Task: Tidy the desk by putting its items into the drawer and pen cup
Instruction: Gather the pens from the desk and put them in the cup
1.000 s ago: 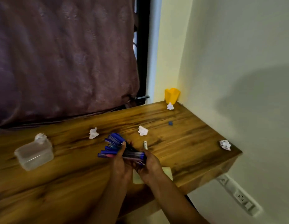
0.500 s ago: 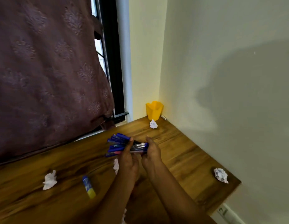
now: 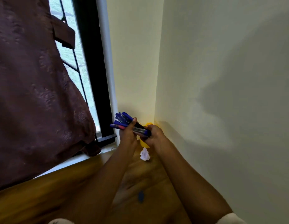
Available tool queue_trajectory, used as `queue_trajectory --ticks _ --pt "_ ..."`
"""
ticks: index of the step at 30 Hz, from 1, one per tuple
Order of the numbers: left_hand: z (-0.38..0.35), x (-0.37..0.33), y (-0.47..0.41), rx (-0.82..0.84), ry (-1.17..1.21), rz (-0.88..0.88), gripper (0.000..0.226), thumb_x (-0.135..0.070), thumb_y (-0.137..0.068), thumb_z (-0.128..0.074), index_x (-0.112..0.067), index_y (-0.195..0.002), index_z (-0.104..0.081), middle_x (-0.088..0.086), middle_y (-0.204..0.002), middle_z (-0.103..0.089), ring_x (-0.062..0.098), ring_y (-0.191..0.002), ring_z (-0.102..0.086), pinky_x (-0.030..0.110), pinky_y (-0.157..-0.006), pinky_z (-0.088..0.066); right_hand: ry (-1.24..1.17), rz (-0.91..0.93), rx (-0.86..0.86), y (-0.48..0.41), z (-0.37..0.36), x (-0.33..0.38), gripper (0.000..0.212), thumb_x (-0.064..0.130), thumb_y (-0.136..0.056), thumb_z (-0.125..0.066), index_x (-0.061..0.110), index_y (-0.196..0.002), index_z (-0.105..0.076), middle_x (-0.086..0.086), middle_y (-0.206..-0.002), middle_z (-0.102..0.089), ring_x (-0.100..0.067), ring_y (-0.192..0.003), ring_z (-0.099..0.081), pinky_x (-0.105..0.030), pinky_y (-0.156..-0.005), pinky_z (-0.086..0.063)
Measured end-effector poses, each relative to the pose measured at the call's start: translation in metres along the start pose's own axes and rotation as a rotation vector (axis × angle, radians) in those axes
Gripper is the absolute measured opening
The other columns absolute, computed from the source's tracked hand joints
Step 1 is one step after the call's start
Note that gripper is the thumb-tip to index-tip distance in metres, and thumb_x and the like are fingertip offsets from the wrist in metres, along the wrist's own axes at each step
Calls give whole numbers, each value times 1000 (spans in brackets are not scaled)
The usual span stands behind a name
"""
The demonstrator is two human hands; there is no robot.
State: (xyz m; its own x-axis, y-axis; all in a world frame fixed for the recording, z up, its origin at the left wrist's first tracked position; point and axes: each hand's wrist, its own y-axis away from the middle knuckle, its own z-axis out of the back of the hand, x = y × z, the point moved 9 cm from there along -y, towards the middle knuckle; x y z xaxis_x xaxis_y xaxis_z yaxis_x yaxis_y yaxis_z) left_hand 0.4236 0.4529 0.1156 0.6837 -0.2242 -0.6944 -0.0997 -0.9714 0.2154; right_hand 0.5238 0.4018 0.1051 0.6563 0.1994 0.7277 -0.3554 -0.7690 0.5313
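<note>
A bundle of blue-capped pens (image 3: 124,124) is held crosswise in front of the yellow pen cup (image 3: 144,143), at about the height of its rim. The bundle is gripped by both hands. The left hand (image 3: 127,135) is wrapped round it near the capped ends, with the thumb laid over the top. The right hand (image 3: 154,135) is curled round the other end. How many pens are held cannot be counted, since the barrels are covered by the fingers.

Most of the cup is hidden behind the hands. Only a sliver of its rim and a patch of its wall between the wrists can be seen, and whether the pens touch it cannot be told.

A crumpled white paper (image 3: 145,155) is seen just in front of the cup's foot, on the wooden desk (image 3: 59,191). Nearer the camera than the cup, a small blue object (image 3: 141,196) lies on the desk between the forearms, too blurred to be identified. Left of the cup, a dark window frame (image 3: 95,70) is partly covered by a maroon curtain (image 3: 35,94). Pale sleeves are cut off at the lower edge.
</note>
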Motion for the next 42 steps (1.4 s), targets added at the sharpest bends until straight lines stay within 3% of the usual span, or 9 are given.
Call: queue_trajectory --ticks 3,7,14,20,26,33,36,39,42 --pt "-20 8 -31 40 -58 -23 19 5 -79 -68 -9 -89 -61 4 -72 -67 19 -69 -65 33 -69 -55 172 -64 49 -32 0 20 20 11 -95 -38 0 -100 -54 -20 -105 -58 -26 -80 -57 -32 -62 -48" --pt "-29 19 -56 25 -123 -51 20 5 -79 -68 -11 -90 -62 2 -79 -67 16 -72 -65 27 -64 -53 266 -138 51 -63 6 36 39 13 -100 -31 -9 -132 -40 -23 -133 -50 -33 -121 -52 -39 -102 -43" --pt "-18 31 -70 -28 -260 -119 32 -1 -77 -72 -5 -107 -62 3 -90 -69 13 -80 -66 20 -59 -52 360 -183 44 -80 6 37 55 26 -98 -39 -3 -143 -28 -22 -145 -39 -37 -133 -39 -47 -114 -26" --pt "-19 35 -67 10 -295 -146 23 4 -78 -68 -12 -94 -64 1 -89 -68 13 -82 -65 19 -63 -53 275 -215 69 -71 4 37 58 23 -98 -39 0 -147 -16 -21 -146 -35 -39 -126 -46 -50 -91 -42" --pt "-28 34 -63 153 -442 -224 31 10 -78 -66 -13 -98 -63 2 -95 -67 13 -89 -65 13 -67 -52 241 -211 100 -74 6 32 47 21 -98 -40 0 -139 -32 -23 -109 -52 -37 -94 -56 -48 -81 -47" --pt "-32 37 -60 202 -860 -324 56 -8 -74 -76 -19 -123 -50 0 -111 -58 15 -99 -57 31 -91 -49 199 -157 79 -80 14 31 22 21 -98 -40 3 -89 -49 -11 -75 -46 -26 -68 -47 -42 -83 -45" --pt "-34 34 -55 207 -873 -330 59 -13 -76 -76 -17 -128 -48 -2 -112 -55 12 -98 -55 20 -82 -49 183 -96 83 -74 19 37 29 19 -100 -37 3 -79 -50 -10 -72 -47 -20 -60 -44 -31 -54 -44" --pt "-27 26 -49 185 -749 -340 58 -8 -78 -74 -13 -128 -46 -3 -106 -57 6 -93 -56 7 -70 -47 205 5 78 -67 30 44 28 13 -99 -38 -6 -104 -57 -13 -81 -56 -21 -68 -53 -29 -56 -46" --pt "-11 27 -43 166 -664 -335 63 -3 -78 -73 -10 -132 -42 1 -113 -58 13 -106 -57 11 -80 -49 300 196 54 -53 45 46 27 7 -96 -42 -4 -111 -62 -15 -91 -63 -20 -69 -58 -29 -62 -49"
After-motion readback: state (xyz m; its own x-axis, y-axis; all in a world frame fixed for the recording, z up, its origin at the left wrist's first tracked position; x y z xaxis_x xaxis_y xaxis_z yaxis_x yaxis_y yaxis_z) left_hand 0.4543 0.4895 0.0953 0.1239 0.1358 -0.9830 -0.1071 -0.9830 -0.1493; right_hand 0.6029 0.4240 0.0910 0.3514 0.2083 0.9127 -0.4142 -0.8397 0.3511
